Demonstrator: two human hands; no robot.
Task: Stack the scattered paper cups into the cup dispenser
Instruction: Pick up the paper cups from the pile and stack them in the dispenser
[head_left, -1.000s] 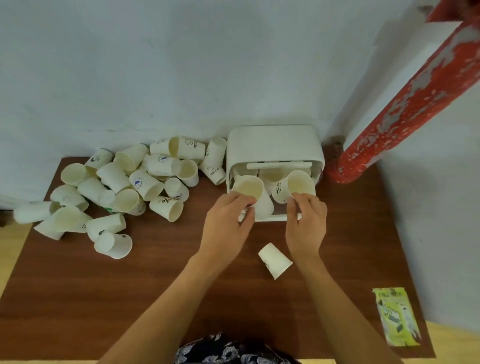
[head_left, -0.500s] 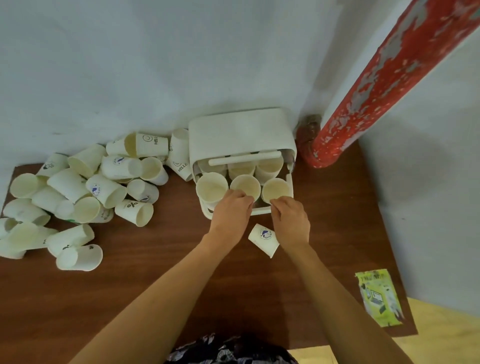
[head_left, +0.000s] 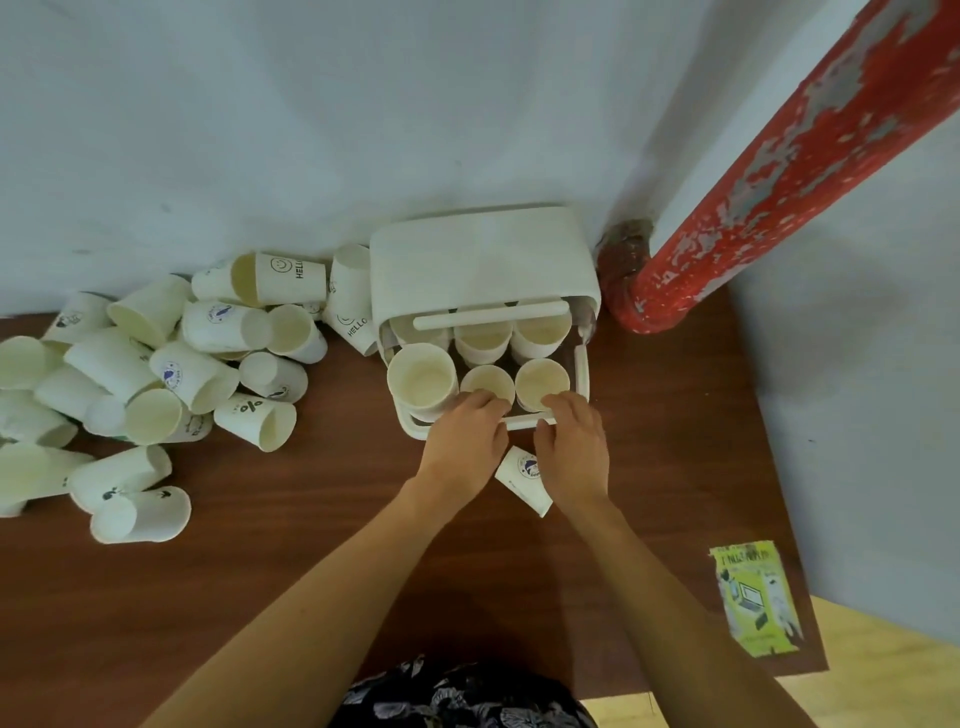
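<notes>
Hands at cup dispenser (head_left: 483, 260) front tray: left hand (head_left: 465, 439) and right hand (head_left: 574, 447) rest uncurled on seated cups (head_left: 488, 382); press squarely, then collect scattered cups (head_left: 156, 374) at left

Both bare forearms rise from the bottom of the frame and converge toward the centre, the left from the lower left, the right from the lower right. The left hand (head_left: 464, 444) lies back-up just left of centre, its fingers bent forward and down so the tips are hidden. The right hand (head_left: 574, 448) sits close beside it, not touching, also back-up, with fingers curved loosely forward and the thumb angled inward.
</notes>
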